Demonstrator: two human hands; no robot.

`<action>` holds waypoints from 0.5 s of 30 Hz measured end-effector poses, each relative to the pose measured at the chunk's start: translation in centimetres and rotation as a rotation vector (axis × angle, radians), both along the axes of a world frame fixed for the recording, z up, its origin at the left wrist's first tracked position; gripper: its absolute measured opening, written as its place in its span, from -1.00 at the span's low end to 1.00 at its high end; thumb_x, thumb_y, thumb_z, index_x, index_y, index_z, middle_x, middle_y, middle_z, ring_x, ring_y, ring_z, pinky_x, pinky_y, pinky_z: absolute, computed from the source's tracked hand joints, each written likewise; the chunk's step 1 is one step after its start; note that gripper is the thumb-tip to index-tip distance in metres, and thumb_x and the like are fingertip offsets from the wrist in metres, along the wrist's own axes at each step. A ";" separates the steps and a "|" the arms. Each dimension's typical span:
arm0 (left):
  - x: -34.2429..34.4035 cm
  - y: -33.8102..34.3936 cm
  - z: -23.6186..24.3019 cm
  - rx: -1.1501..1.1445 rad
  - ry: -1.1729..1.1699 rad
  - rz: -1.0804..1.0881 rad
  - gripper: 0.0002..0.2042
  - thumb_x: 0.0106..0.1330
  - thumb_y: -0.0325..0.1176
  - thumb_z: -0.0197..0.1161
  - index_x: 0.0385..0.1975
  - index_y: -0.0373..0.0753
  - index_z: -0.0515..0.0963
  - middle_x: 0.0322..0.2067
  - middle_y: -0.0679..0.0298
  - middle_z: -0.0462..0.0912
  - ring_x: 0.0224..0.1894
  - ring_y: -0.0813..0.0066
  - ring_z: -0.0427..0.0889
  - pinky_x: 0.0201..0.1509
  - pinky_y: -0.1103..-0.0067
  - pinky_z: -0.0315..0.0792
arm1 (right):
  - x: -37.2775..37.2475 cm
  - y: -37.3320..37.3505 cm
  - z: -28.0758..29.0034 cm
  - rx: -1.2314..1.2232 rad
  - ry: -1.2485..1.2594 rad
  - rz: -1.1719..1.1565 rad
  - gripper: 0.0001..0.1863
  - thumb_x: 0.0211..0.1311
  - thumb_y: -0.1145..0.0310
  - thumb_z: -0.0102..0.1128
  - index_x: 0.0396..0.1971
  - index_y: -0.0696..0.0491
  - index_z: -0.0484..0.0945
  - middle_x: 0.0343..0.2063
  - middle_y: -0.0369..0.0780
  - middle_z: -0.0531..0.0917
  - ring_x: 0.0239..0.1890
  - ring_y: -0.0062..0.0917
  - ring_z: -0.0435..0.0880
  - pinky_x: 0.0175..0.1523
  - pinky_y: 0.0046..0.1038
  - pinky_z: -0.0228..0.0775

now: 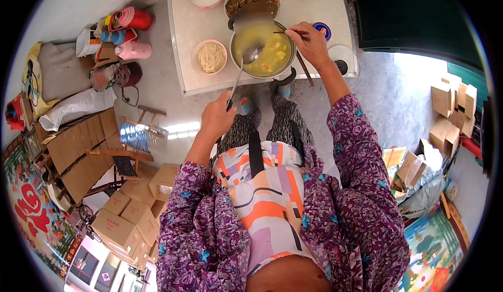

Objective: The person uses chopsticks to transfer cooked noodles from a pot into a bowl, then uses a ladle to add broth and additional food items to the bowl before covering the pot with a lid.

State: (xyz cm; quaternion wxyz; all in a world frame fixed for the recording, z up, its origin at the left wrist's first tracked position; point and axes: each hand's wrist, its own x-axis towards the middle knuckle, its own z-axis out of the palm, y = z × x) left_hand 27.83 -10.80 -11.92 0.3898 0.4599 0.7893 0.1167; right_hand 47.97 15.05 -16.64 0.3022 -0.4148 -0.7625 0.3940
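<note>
White table (183, 24) with a soup pot (294, 56) being used

Yellow soup (280, 43) is being held by the pot, near the front edge of the table. A metal ladle (253, 56) is being gripped by the left hand (216, 118), fingers curled around its handle, with its scoop in the pot. A thin dark stick (280, 32) is being held by the right hand (313, 46) over the pot's right side. Noodles (211, 57) are being held in a round bowl (194, 57) just left of the pot; a narrow strip of tabletop is being left between them. Grey floor (387, 82) is being seen past the right edge.
</note>
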 end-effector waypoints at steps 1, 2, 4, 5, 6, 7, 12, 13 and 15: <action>0.2 0.2 0.1 -0.005 0.035 -0.022 -0.57 0.11 -0.36 0.22 0.03 -0.23 0.41 -0.52 0.06 0.56 -0.47 0.12 0.58 -0.32 0.33 0.43 | 0.0 0.4 -0.3 0.012 -0.025 0.010 -0.76 0.12 0.21 0.29 -0.39 0.08 0.61 -0.45 -0.23 0.67 -0.40 -0.48 0.67 -0.25 -0.56 0.49; 0.4 0.5 0.2 -0.010 0.069 -0.045 -0.57 0.11 -0.34 0.22 0.02 -0.23 0.42 -0.51 0.04 0.57 -0.42 0.05 0.59 -0.28 0.30 0.43 | 0.1 0.7 -0.6 0.024 -0.050 0.019 -0.74 0.11 0.18 0.29 -0.38 0.08 0.62 -0.45 -0.23 0.67 -0.40 -0.47 0.68 -0.25 -0.55 0.50; 0.8 1.0 0.9 -0.067 0.062 -0.037 -0.56 0.10 -0.32 0.22 0.02 -0.24 0.41 -0.48 0.01 0.58 -0.33 -0.03 0.57 -0.24 0.26 0.42 | 0.6 0.8 -0.6 -0.064 -0.101 -0.009 -0.72 0.09 0.16 0.30 -0.37 0.08 0.63 -0.46 -0.20 0.68 -0.41 -0.45 0.68 -0.25 -0.52 0.50; 0.9 1.2 1.1 -0.096 0.059 -0.034 -0.56 0.10 -0.31 0.22 0.02 -0.24 0.41 -0.46 -0.01 0.58 -0.29 -0.07 0.56 -0.21 0.24 0.41 | 0.9 0.9 -0.6 -0.107 -0.126 -0.024 -0.71 0.09 0.15 0.31 -0.37 0.08 0.63 -0.47 -0.19 0.69 -0.41 -0.44 0.69 -0.25 -0.51 0.50; 0.9 1.2 0.9 -0.090 0.056 -0.041 -0.56 0.09 -0.31 0.22 0.01 -0.24 0.41 -0.46 -0.01 0.58 -0.29 -0.07 0.56 -0.22 0.24 0.41 | 1.3 0.8 -0.7 -0.119 -0.132 -0.029 -0.71 0.09 0.16 0.31 -0.37 0.09 0.63 -0.48 -0.18 0.69 -0.42 -0.44 0.69 -0.26 -0.51 0.50; 0.8 1.2 0.8 -0.084 0.054 -0.049 -0.56 0.09 -0.31 0.22 0.01 -0.24 0.41 -0.46 -0.02 0.58 -0.29 -0.07 0.56 -0.22 0.25 0.41 | 1.7 0.8 -0.8 -0.132 -0.139 -0.033 -0.71 0.09 0.16 0.30 -0.37 0.10 0.63 -0.48 -0.18 0.69 -0.42 -0.44 0.69 -0.26 -0.51 0.50; 1.1 1.6 0.3 -0.108 0.066 -0.076 -0.56 0.09 -0.32 0.21 0.02 -0.25 0.40 -0.46 -0.03 0.58 -0.30 -0.07 0.56 -0.22 0.25 0.42 | 3.4 0.0 -1.4 -0.298 -0.064 -0.070 -0.70 0.12 0.19 0.27 -0.37 0.15 0.62 -0.54 -0.20 0.67 -0.48 -0.52 0.67 -0.32 -0.55 0.47; 1.1 1.6 0.2 -0.100 0.074 -0.081 -0.56 0.09 -0.32 0.21 0.01 -0.25 0.40 -0.46 -0.02 0.58 -0.29 -0.07 0.56 -0.22 0.25 0.42 | 3.5 -0.3 -1.3 -0.356 -0.052 -0.085 -0.70 0.12 0.19 0.26 -0.38 0.16 0.62 -0.56 -0.22 0.66 -0.49 -0.55 0.66 -0.34 -0.55 0.47; 1.2 1.6 0.0 -0.097 0.077 -0.092 -0.57 0.09 -0.32 0.21 0.01 -0.26 0.40 -0.47 -0.02 0.58 -0.34 -0.04 0.57 -0.23 0.26 0.42 | 3.8 -0.9 -1.0 -0.431 -0.022 -0.123 -0.70 0.13 0.19 0.25 -0.38 0.16 0.61 -0.59 -0.24 0.64 -0.52 -0.59 0.64 -0.38 -0.57 0.45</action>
